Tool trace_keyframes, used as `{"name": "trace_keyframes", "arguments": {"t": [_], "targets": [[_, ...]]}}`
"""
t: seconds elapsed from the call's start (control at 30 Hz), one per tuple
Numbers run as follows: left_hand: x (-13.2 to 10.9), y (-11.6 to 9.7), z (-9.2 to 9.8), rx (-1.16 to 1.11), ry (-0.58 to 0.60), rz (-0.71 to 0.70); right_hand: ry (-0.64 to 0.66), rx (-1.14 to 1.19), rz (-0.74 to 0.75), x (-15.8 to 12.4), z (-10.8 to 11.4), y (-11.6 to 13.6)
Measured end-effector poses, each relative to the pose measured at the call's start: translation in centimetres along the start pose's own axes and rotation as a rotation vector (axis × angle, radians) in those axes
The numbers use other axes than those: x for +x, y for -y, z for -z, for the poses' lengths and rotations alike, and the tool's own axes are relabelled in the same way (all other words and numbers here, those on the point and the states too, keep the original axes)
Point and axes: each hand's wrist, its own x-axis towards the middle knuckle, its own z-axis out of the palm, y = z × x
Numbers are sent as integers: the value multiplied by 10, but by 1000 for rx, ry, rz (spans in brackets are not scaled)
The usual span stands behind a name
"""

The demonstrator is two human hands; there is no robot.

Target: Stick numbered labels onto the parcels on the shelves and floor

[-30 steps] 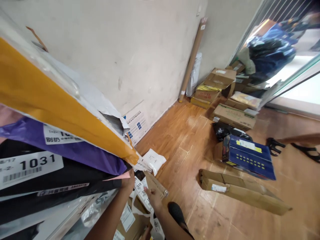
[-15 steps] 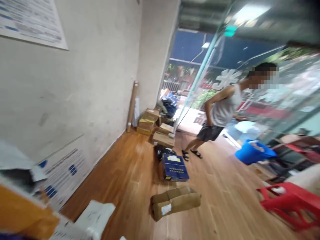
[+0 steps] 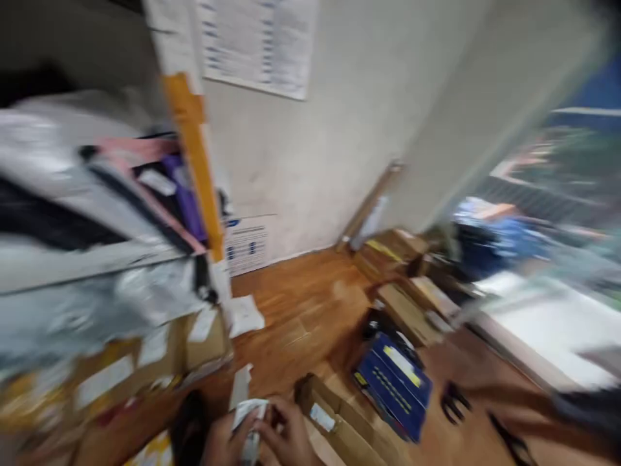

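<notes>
At the bottom edge of the head view, my left hand and my right hand are close together. Between them is a small white crumpled packet, blurred, with the fingers of both hands closed on it. What it contains is not visible. Just right of my right hand, a long brown cardboard box lies on the floor with a white label on it. Beyond that sits a dark blue box with yellow print.
Left of me stands a shelf loaded with plastic-wrapped parcels and labelled boxes. Several cardboard boxes lie near the doorway. A long cardboard tube leans in the corner. A person's sandalled foot is at the lower right.
My view has swung left and down. The shelf and both my hands with the white packet have come into view. The person by the door is now mostly out of frame.
</notes>
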Motion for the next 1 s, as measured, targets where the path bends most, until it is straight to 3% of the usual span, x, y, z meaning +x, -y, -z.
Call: {"name": "trace_keyframes", "arguments": {"t": [0.07,0.17,0.27,0.37,0.57,0.7,0.87,1.0], "targets": [[-29,-11,-16,-100,17,-19,105,70,-2,-24,7,-1],[-62,-27,-26,-50,52,-49,78,146,-26,-48,15,-1],[-88,-29,-32,-72,-65,4,25,198,-76,-64,15,-2],[-101,-23,-41,-223,-203,98,16,237,-103,-66,17,-9],[-117,-20,-46,-320,-309,179,56,306,-136,-66,13,-4],[-132,-6,-32,-444,-387,182,164,178,-179,-70,-14,26],[-154,26,2,-669,-529,295,291,124,-282,-72,-70,46],[-179,57,46,-974,-471,252,333,126,-300,-78,-127,47]]}}
